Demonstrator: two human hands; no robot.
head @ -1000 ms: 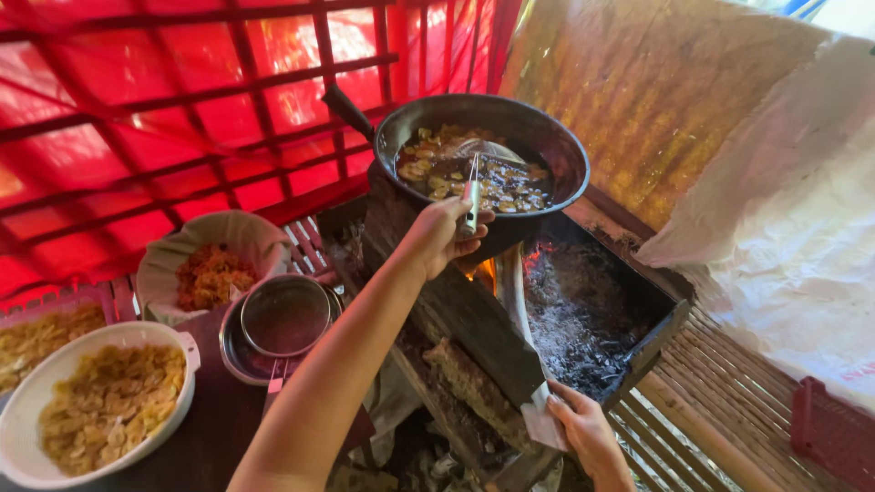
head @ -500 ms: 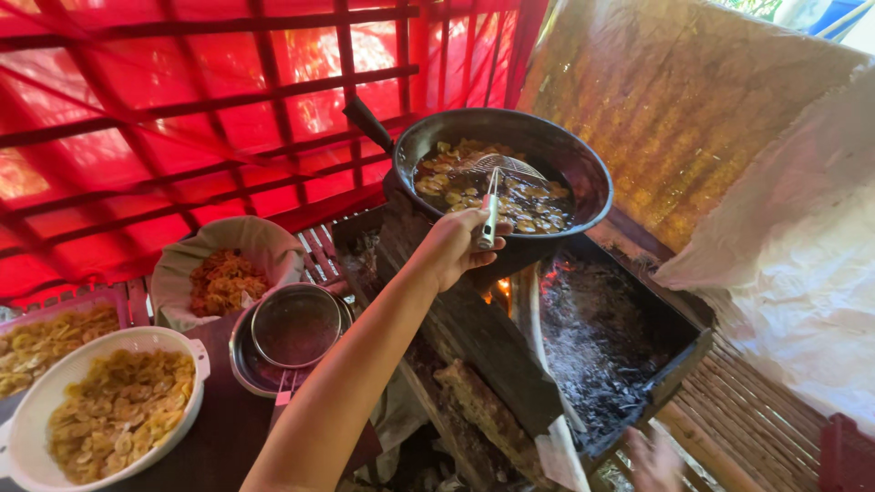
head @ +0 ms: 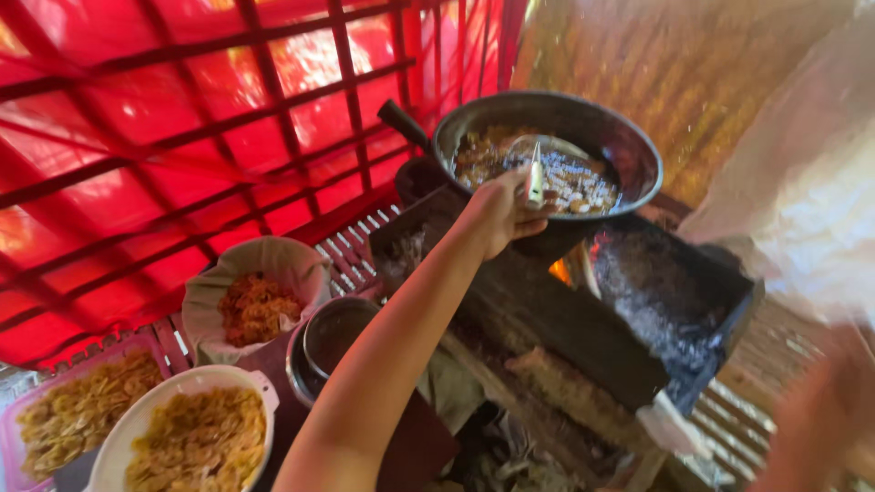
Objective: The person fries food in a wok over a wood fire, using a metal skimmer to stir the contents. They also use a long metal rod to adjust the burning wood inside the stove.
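My left hand point(head: 497, 214) reaches out over the stove and grips the handle of a metal skimmer point(head: 535, 173). The skimmer's head rests in a dark round frying pan point(head: 638, 159) full of browned food pieces in oil. The pan sits on a black metal firebox point(head: 565, 319), where an orange flame point(head: 561, 271) shows under it and grey ash lies to the right. My right hand point(head: 820, 419) is a blur at the lower right, away from the stove, and I see nothing in it.
A paper-lined bowl of orange-brown fried bits point(head: 255, 305), a small metal pot point(head: 333, 337), a white bowl of yellow chips point(head: 196, 437) and a pink tray of chips point(head: 73, 410) stand at the left. A red tarpaulin on a lattice point(head: 182, 137) forms the back. A white sack point(head: 793, 182) hangs at the right.
My right hand left the firebox's front corner and now blurs at the lower right. My left hand stays on the skimmer in the pan. The view shifted.
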